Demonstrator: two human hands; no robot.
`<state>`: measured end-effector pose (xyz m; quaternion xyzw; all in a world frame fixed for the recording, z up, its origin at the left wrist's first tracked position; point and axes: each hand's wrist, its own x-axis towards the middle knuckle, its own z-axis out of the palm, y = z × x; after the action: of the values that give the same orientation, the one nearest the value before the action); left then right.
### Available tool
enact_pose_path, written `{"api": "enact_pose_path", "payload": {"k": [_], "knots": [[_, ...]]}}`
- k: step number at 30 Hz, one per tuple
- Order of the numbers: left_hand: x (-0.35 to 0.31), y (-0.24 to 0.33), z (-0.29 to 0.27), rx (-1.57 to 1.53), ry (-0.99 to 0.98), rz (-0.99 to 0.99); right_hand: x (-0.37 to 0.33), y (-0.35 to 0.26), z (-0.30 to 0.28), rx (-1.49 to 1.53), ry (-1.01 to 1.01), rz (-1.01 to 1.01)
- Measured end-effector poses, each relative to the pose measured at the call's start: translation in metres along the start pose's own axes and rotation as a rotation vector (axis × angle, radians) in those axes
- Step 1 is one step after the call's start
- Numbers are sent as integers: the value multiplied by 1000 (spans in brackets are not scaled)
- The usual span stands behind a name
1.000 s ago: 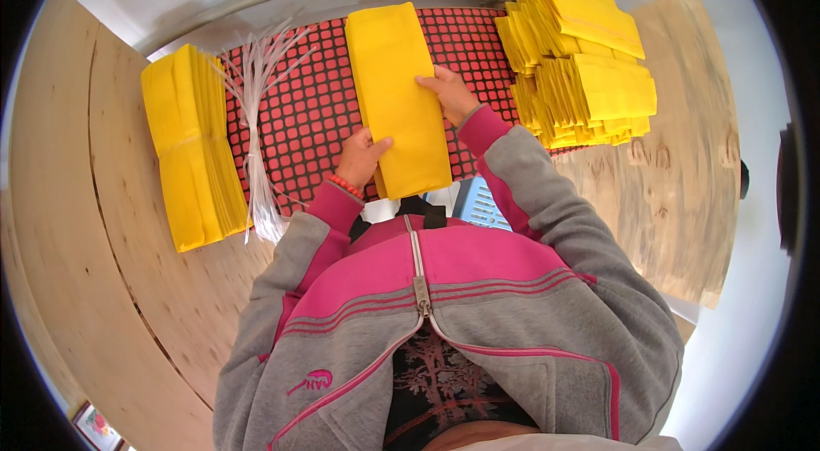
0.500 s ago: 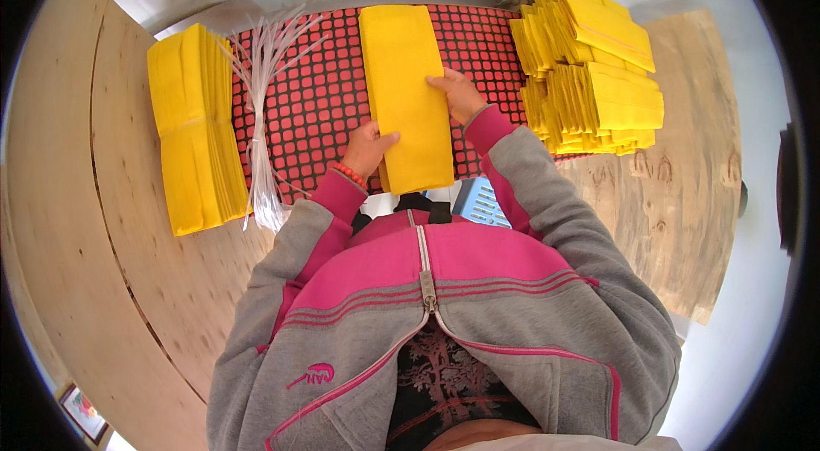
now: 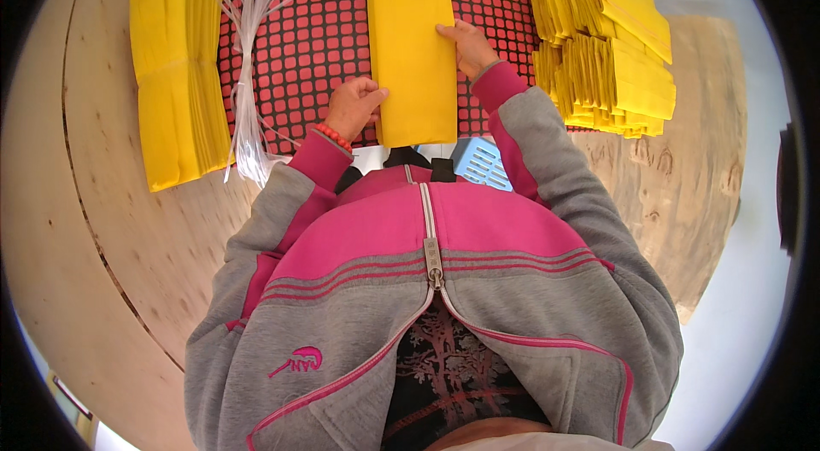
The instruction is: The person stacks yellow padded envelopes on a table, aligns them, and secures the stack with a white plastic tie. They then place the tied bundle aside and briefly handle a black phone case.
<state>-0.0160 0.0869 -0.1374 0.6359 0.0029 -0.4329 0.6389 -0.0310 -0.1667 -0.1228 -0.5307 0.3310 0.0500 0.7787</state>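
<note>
A long folded yellow piece point(image 3: 412, 41), paper or thin cloth, lies upright in the middle of a red-and-black patterned mat. My left hand point(image 3: 353, 108), with a red bead bracelet at the wrist, pinches its left edge near the lower end, thumb at the edge and fingers bent. On the opposite side my right hand point(image 3: 471, 49) grips the right edge higher up, thumb on top and the other fingers partly hidden. Left of them stands a thick bundle of the same yellow pieces point(image 3: 178, 75), cinched across its middle. Beside that bundle lie several thin whitish strips point(image 3: 246, 67), gathered at the middle.
Stacked loose yellow pieces point(image 3: 636, 79) fill the right end of the mat point(image 3: 307, 32). Wooden boards point(image 3: 77, 161) stretch along the left, and another wooden board point(image 3: 683, 169) lies at the right. A blue slotted plastic object point(image 3: 483, 162) shows below the mat's near edge.
The whole scene sits higher in the picture now. My left thumb has drawn back from the yellow piece's face to its left edge. My right hand keeps its hold on the right edge.
</note>
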Motion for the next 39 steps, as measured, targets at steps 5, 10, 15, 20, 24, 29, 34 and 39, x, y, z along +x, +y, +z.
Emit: {"api": "enact_pose_path", "payload": {"k": [5,10,15,20,24,29,34,39], "knots": [[9,-16,-3,177,-14,103,5,3,-4,-38,17,17],[26,-26,-8,320,39,208,11,8,-4,-53,35,-41],[25,-21,-10,254,18,160,9,9,-1,-105,86,-42],[20,-11,-13,125,-32,87,8,7,1,-79,91,-36],[22,-12,-17,85,-39,38,5,5,3,-124,111,-10],[26,-18,-16,111,-12,91,0,1,7,-202,141,-9],[15,-1,-15,498,135,170,-5,-1,5,-444,176,-74],[-1,27,7,995,331,736,-5,-1,-13,-843,198,-237]]}}
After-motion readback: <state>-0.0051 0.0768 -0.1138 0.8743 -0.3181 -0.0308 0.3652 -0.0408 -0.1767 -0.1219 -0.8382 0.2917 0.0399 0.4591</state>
